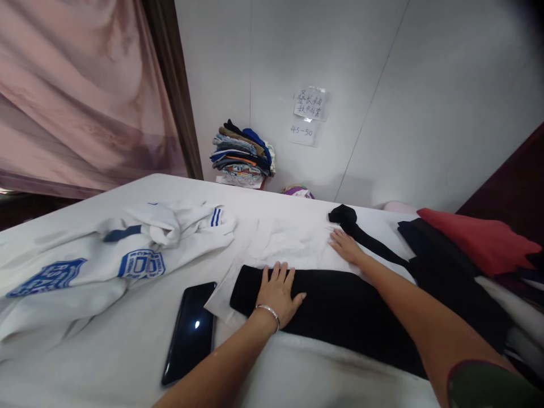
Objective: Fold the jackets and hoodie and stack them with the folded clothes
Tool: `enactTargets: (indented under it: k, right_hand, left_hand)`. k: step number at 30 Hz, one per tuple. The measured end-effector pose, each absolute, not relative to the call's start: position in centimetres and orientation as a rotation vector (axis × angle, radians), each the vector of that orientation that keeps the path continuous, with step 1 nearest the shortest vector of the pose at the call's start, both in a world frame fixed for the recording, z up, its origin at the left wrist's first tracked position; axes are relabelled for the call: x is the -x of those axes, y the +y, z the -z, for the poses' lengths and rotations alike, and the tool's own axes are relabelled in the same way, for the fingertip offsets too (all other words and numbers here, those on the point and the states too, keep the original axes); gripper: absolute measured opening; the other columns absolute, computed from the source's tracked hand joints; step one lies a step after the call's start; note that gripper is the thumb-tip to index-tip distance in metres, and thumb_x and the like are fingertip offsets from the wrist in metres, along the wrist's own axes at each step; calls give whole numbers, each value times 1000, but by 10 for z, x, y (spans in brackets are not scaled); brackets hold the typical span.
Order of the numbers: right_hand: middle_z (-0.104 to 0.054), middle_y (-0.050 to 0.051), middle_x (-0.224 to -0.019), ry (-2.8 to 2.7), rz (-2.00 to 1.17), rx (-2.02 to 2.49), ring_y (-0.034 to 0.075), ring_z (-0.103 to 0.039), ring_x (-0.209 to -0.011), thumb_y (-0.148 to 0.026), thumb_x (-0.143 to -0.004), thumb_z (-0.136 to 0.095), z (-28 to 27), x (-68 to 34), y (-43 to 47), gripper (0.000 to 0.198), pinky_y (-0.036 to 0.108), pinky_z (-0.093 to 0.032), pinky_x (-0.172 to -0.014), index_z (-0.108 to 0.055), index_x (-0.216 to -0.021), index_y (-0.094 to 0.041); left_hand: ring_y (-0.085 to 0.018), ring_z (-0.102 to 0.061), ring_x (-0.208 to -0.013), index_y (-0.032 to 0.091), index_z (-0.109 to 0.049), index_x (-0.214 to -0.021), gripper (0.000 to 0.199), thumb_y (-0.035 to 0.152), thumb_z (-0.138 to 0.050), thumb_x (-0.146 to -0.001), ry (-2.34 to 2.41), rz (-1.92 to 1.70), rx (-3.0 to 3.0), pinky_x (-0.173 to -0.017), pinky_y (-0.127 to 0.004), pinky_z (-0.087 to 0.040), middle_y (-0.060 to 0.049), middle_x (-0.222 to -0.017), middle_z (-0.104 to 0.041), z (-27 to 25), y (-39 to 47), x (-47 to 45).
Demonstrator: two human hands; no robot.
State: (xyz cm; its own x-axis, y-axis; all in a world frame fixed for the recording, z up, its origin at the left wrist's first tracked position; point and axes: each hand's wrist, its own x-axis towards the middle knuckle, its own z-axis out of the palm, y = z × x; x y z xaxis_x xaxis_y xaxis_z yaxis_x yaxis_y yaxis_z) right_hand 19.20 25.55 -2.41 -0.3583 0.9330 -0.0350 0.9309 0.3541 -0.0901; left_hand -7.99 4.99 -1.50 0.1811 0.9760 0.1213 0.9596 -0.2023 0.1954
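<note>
A garment with a white body [280,241] and black sleeves lies on the white table. One black sleeve [340,300] is laid flat across the near side of the white part. My left hand [279,293], a bracelet at its wrist, rests flat on that sleeve near its left end, fingers spread. Farther back, my right hand [345,247] lies flat on the white cloth, fingers stretched out. Just beyond it, the other black sleeve [372,243] runs along the table, its end bunched up.
A black phone [190,331] lies left of my left arm. A crumpled white garment with blue lettering [144,263] spreads over the table's left side. Red cloth [471,238] and dark clothes are heaped at right. Folded clothes [242,153] stand stacked by the wall beyond the table.
</note>
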Motion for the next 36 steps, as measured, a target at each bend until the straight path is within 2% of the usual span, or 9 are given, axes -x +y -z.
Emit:
enactTargets:
  k: [2,6,9,14,18,23,27,31,36]
  right_hand:
    - [-28,6,-153,-2526,-91,1852,21,-20,-141,-49,-95,-24,28,-233,247,56,39,-17,-113,-37,-142,-22]
    - [-28,13,-152,-2314,-39,2114,29,-22,-140,-44,-95,-22,28,-284,247,57,51,-22,-110,-35,-143,-15]
    - [-30,13,-151,-2283,-61,2171,30,-23,-140,-46,-94,-26,25,-288,250,57,52,-24,-109,-38,-142,-17]
    - [-24,6,-154,-2322,-60,2095,26,-16,-142,-51,-94,-24,33,-292,228,57,50,-18,-112,-34,-144,-24]
    - [-28,9,-152,-2310,-111,2085,25,-22,-141,-46,-95,-26,37,-306,197,55,48,-23,-111,-39,-141,-21]
    - [-28,5,-152,-2327,-103,1975,27,-18,-142,-47,-94,-29,36,-318,165,53,52,-21,-112,-41,-140,-26]
    - [-31,11,-150,-2349,-256,1926,27,-23,-140,-48,-92,-34,34,-327,142,56,46,-21,-113,-46,-138,-18]
    - [-34,9,-149,-2295,-295,1854,28,-22,-140,-50,-90,-39,27,-329,118,56,48,-20,-113,-48,-136,-21]
    - [-51,7,-138,-2159,-389,1696,26,-40,-132,-49,-88,-44,13,-333,82,47,46,-30,-111,-60,-124,-24]
  left_hand:
    - [-31,-21,-140,18,-38,-142,74,65,-24,-86,1929,-336,-2364,-113,-56,-9,-12,-150,-34,16,50,80]
    - [-31,-21,-140,18,-37,-142,74,65,-24,-87,1936,-318,-2381,-113,-56,-9,-12,-150,-33,18,51,81]
    - [-31,-21,-140,18,-37,-142,73,64,-24,-88,1948,-306,-2397,-113,-56,-10,-11,-150,-34,17,52,82]
    - [-31,-22,-140,18,-37,-142,72,63,-25,-88,1956,-285,-2403,-113,-55,-10,-12,-150,-34,16,52,81]
    - [-31,-22,-140,18,-36,-143,72,63,-24,-88,1963,-260,-2397,-112,-55,-11,-11,-150,-33,14,53,81]
    - [-31,-23,-140,17,-36,-143,71,62,-25,-89,1963,-218,-2403,-112,-55,-12,-11,-150,-33,9,53,80]
    - [-30,-25,-139,17,-39,-142,69,59,-28,-89,1984,-191,-2424,-111,-54,-15,-11,-149,-35,5,53,80]
    - [-30,-27,-138,16,-40,-141,68,58,-29,-88,2006,-148,-2446,-111,-54,-16,-11,-149,-35,4,55,80]
    - [-30,-25,-139,17,-38,-142,71,59,-29,-86,2019,-67,-2444,-111,-53,-17,-10,-150,-34,1,58,80]
